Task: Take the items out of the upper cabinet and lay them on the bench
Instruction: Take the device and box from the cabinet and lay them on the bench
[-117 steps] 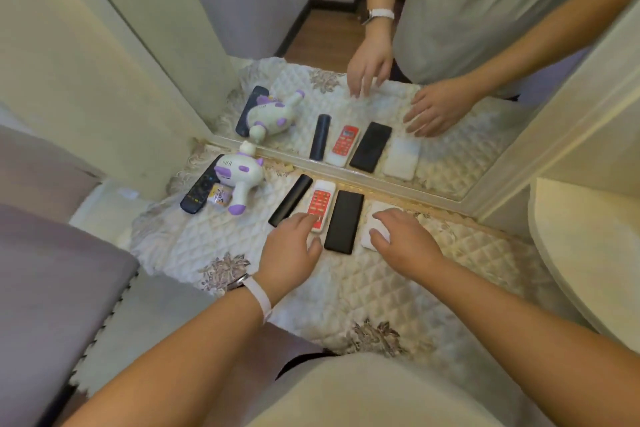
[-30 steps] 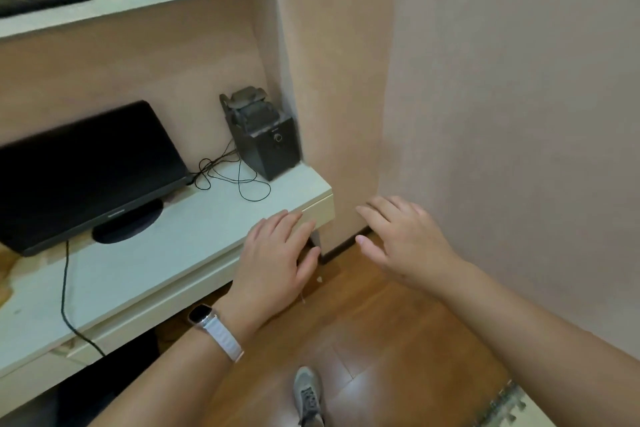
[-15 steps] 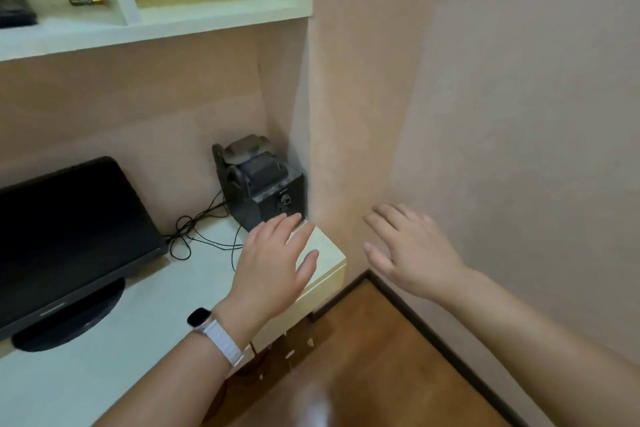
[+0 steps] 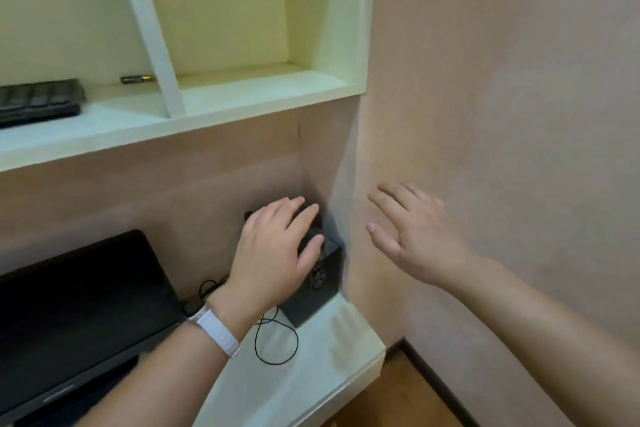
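I am looking up at the cabinet (image 4: 207,121), and two items are lying in the bay left of its divider (image 4: 149,28): a black remote (image 4: 38,102) far left of the divider, and a small battery (image 4: 136,79) just beside the divider, both on the shelf.

I am judging the remote to be light, stiff plastic, best taken across its long edges. The battery is looking smooth and round (it will likely roll if nudged), so I am planning a fingertip pinch round its middle.

Both hands are hovering well below the divider. The left hand (image 4: 273,253) is hanging over a black box (image 4: 318,288), its grip spread and holding nothing. The right hand (image 4: 415,239) is floating further right, in front of the pink wall (image 4: 502,80), its grip spread too. Whether the left palm is touching the box I cannot tell.

Below the divider a pale worktop (image 4: 311,357) is carrying the box, a looped cable (image 4: 277,347) and a dark monitor (image 4: 79,305). Wooden floor (image 4: 405,402) is showing lower right of it.
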The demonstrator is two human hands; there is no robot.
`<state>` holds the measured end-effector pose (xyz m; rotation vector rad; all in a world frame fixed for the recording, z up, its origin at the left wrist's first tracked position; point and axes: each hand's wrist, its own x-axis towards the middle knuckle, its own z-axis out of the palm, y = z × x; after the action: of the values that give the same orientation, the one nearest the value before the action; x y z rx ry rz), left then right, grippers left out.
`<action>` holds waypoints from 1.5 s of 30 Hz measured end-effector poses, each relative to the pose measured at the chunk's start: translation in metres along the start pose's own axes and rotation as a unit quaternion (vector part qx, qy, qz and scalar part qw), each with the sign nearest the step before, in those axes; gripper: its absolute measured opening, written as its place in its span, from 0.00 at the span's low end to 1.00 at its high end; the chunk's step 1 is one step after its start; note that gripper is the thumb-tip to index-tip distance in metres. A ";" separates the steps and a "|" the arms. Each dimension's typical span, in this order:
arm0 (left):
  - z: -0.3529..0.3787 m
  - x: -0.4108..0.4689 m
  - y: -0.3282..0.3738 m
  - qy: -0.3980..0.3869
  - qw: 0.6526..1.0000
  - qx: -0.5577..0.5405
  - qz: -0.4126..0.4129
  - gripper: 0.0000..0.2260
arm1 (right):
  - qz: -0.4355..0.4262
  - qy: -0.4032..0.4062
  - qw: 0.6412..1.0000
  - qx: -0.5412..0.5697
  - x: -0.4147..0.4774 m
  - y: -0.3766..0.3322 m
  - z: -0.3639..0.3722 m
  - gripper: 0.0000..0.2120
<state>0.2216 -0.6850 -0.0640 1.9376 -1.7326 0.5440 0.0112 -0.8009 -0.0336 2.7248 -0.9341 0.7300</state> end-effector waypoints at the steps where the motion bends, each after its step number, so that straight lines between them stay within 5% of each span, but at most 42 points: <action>1: -0.006 0.011 -0.001 0.010 1.000 0.010 0.001 0.20 | -0.008 0.021 1.000 0.007 0.014 0.004 -0.003 0.24; 14: -0.084 0.127 0.010 0.128 0.985 0.103 -0.052 0.21 | -0.169 0.178 0.964 0.103 0.158 0.043 -0.071 0.24; 27: -0.242 0.232 0.003 0.290 0.937 0.167 0.097 0.20 | -0.277 0.379 0.876 0.114 0.277 0.016 -0.180 0.24; 32: -0.308 0.293 -0.001 0.223 0.959 0.171 0.049 0.22 | -0.287 0.390 0.869 0.104 0.313 0.003 -0.197 0.22; 35: -0.326 0.338 -0.010 0.110 0.971 0.211 -0.014 0.21 | -0.288 0.375 0.876 0.100 0.327 0.001 -0.193 0.22; 39: -0.326 0.390 -0.022 -0.072 0.963 0.242 -0.092 0.24 | -0.305 0.375 0.867 0.117 0.336 0.001 -0.182 0.23; 45: -0.310 0.440 -0.040 -0.169 0.945 0.217 -0.179 0.31 | -0.328 0.400 0.839 0.165 0.344 0.004 -0.170 0.24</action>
<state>0.3210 -0.8510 0.4402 2.7235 -1.4707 0.5094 0.1768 -0.9344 0.2859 2.2888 0.3249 1.7329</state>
